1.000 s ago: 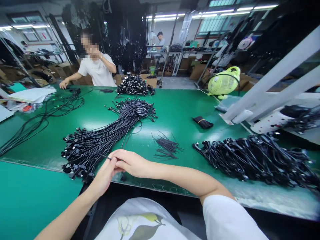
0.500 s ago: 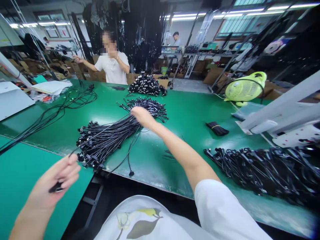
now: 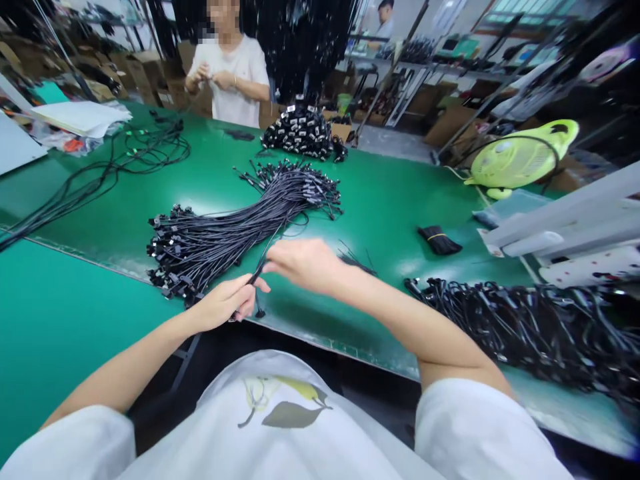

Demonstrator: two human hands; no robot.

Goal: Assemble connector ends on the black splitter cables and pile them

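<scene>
My left hand [image 3: 227, 301] and my right hand [image 3: 303, 263] meet at the near edge of the green table [image 3: 380, 213]. Both pinch one thin black cable [image 3: 259, 272] folded between them; a short end with a plug hangs down just below my left fingers. Directly behind the hands lies a big loose bundle of black cables [image 3: 225, 233] with connectors at both ends. A few thin black ties [image 3: 356, 260] show just past my right wrist.
A heap of finished black cables [image 3: 530, 327] lies at the right. A small banded black bundle [image 3: 439, 239] and a yellow-green fan [image 3: 520, 159] sit further right. A person in a white shirt [image 3: 231, 63] stands across the table by another connector pile [image 3: 300, 133]. Loose cables [image 3: 100, 173] trail at left.
My right hand has come back from the far end of the bundle and my left hand from the lower left; they now meet at the table edge on one cable.
</scene>
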